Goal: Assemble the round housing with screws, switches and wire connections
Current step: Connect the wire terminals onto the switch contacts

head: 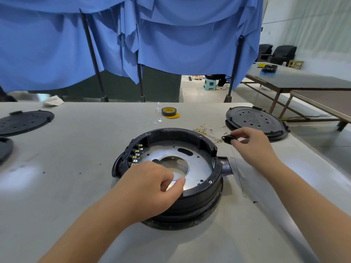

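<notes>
Several switches (137, 154) already sit along the left inner wall of the round housing (207, 188), which rests mid-table (76, 186); a few rim screws look seated. Wiring seems still to do. Left hand (152, 186) lies on the near rim, fingers curled, seemingly holding nothing. Right hand (252, 143) pinches a small black part (228, 139) beside the loose wires (209, 130). Black lids (254, 120), a tape roll (169, 112) lie around; nothing blocks the way.

Bright, even overhead light is washing the grey table (76, 186), leaving soft glare patches and faint shadows. Wide-angle distortion is bending the edges; everything is looking slightly soft.
</notes>
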### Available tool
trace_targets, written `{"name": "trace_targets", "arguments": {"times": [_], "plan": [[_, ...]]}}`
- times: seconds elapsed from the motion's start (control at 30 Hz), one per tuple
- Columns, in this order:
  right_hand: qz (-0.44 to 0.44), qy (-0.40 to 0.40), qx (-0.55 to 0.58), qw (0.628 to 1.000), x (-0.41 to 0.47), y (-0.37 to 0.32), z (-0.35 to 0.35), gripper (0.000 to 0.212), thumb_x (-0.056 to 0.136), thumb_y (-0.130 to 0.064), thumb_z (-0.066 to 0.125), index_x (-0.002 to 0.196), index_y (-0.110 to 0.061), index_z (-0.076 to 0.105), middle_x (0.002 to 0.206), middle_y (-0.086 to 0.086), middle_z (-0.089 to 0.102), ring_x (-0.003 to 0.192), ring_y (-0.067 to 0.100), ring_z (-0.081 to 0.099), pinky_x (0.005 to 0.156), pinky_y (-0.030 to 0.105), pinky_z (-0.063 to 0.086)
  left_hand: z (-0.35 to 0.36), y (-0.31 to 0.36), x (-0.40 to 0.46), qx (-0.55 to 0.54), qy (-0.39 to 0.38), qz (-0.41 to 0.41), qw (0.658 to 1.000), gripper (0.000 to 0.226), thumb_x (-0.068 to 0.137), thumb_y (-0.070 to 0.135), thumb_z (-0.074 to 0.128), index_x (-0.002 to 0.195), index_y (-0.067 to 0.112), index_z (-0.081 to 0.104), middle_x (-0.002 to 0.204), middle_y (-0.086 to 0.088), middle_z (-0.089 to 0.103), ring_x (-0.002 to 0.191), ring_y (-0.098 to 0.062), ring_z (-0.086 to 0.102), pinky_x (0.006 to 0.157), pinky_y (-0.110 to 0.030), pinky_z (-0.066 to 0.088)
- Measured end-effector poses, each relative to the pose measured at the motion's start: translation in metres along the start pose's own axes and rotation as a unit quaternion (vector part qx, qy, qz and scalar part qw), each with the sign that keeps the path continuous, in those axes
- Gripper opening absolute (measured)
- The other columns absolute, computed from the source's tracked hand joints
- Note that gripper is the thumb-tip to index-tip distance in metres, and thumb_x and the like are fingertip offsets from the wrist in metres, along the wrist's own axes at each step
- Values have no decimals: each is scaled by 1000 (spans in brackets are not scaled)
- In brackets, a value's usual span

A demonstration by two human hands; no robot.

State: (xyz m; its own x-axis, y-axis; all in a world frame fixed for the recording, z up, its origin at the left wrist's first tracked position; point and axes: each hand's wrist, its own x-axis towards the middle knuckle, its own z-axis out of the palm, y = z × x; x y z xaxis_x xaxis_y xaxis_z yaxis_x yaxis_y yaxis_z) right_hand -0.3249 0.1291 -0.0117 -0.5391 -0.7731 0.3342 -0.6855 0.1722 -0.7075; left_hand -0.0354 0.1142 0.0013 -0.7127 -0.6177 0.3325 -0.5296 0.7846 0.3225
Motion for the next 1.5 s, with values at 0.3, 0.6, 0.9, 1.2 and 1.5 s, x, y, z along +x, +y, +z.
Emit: {"name": "trace_targets", "arguments": {"times": [0.3,0.6,0.9,1.2,1.5], "plan": [[-82,-68,266,958,-39,-38,-5,26,83,4,66,88,-21,73,85,-9,74,84,6,69,75,16,53,-8,12,22,-180,-39,-116,976,44,89,53,51,66,18,63,51,14,55,44,1,43,50,-11,34],[-99,-86,271,954,-45,-32,4,39,82,11,60,79,-25,74,84,-4,75,87,11,70,75,24,56,10,23,86,-399,-128,-297,858,36,92,46,57,93,11,66,81,-1,77,52,-10,62,45,-20,44],[-82,-88,290,950,-45,-29,3,39,80,14,58,78,-20,75,84,-3,74,81,10,71,66,22,57,19,24,106,-480,-219,-313,790,29,87,33,68,105,10,69,83,-5,70,68,-13,66,71,-28,55],[-79,-101,266,955,-48,-31,-2,28,87,2,60,89,-22,74,89,-5,73,88,4,68,78,17,53,22,19,103,-496,-221,-300,784,10,84,27,72,87,18,75,82,0,75,70,-11,70,82,-30,54],[-9,-165,296,941,-49,-32,-4,13,86,-23,67,98,-28,71,90,-4,75,87,11,71,71,30,60,20,20,99,-477,-171,-266,820,5,83,19,75,86,16,74,82,1,77,77,-12,74,64,-26,57]]}}
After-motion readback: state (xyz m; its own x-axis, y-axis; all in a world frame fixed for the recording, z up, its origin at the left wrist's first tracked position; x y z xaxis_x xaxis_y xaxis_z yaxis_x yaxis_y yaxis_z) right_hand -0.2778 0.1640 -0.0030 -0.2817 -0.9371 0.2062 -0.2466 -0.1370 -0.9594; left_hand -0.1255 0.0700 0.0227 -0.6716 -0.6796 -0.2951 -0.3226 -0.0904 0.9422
